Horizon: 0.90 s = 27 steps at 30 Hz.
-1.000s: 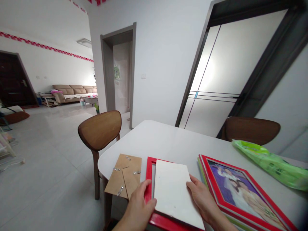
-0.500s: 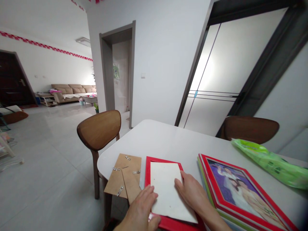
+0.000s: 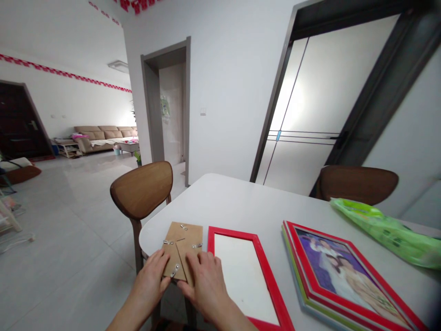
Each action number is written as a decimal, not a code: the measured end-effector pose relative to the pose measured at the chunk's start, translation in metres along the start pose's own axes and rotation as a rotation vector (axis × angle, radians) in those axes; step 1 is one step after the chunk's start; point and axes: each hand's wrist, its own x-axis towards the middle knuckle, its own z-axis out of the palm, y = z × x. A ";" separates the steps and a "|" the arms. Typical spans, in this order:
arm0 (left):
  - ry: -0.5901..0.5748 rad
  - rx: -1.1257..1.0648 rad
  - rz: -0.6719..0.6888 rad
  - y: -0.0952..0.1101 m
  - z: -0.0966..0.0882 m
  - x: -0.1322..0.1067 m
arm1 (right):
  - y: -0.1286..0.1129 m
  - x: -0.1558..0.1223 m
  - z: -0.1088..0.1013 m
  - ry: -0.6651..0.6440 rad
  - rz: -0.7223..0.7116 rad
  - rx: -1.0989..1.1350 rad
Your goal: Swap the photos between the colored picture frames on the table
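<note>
My left hand (image 3: 151,276) has its fingers on top of the left side of a brown picture-frame backing board (image 3: 183,234), with the thumb at its near edge. On the right part of the board lies my right hand (image 3: 207,278), its thumb also at the near edge. The board has metal clips and a folded stand flap, and its near end reaches past the table edge. Close on the right, a red picture frame (image 3: 272,280) lies flat with a white sheet (image 3: 241,264) inside its border. My right wrist hides part of the frame's lower left.
A stack of frames stands at the right, topped by a red-framed photo (image 3: 337,271). Behind it a green plastic bag (image 3: 386,234) lies on the white table (image 3: 237,202). Wooden chairs stand beyond the left side (image 3: 143,191) and at the back right.
Both hands have moved left, off the white sheet and onto the backing board. The sheet now sits within the red frame's border instead of overlapping it.
</note>
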 end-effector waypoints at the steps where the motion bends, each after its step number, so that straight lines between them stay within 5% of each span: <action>1: 0.028 -0.004 0.012 0.002 -0.001 0.000 | -0.003 0.001 0.001 0.018 0.011 0.021; 4: 0.097 -0.033 0.080 0.018 -0.009 -0.001 | 0.003 -0.003 -0.010 0.067 0.029 0.131; 8: 0.108 -0.126 0.228 0.056 -0.013 -0.005 | 0.040 -0.029 -0.042 0.057 0.038 0.155; 15: -0.233 -0.230 0.339 0.123 0.011 -0.005 | 0.120 -0.084 -0.064 0.068 0.127 -0.015; 21: -0.350 -0.184 0.263 0.124 0.024 -0.003 | 0.134 -0.086 -0.050 0.131 0.011 -0.141; 27: -0.384 -0.172 0.258 0.120 0.015 -0.004 | 0.134 -0.083 -0.043 0.122 -0.029 -0.217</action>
